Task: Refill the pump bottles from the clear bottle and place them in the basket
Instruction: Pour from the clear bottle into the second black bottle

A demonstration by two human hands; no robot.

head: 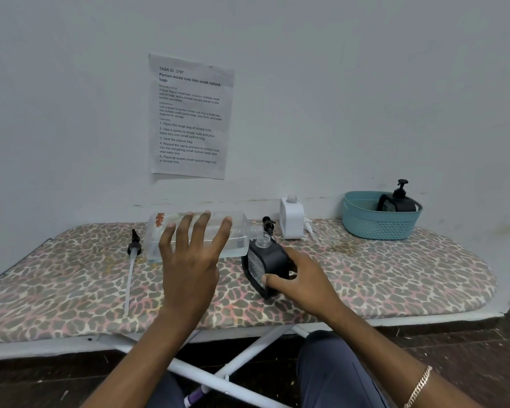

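On the board [395,275], three pump bottles [291,222] (one basketed) — left hand [189,260] grips clear bottle [239,240], right hand [304,278] black bottle [270,260].

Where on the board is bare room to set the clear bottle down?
Free: the board's right front, between black bottle and basket; also the left front, left of the loose pump. Crowded: the back middle, where clear bottle, white bottle and a second pump gather.
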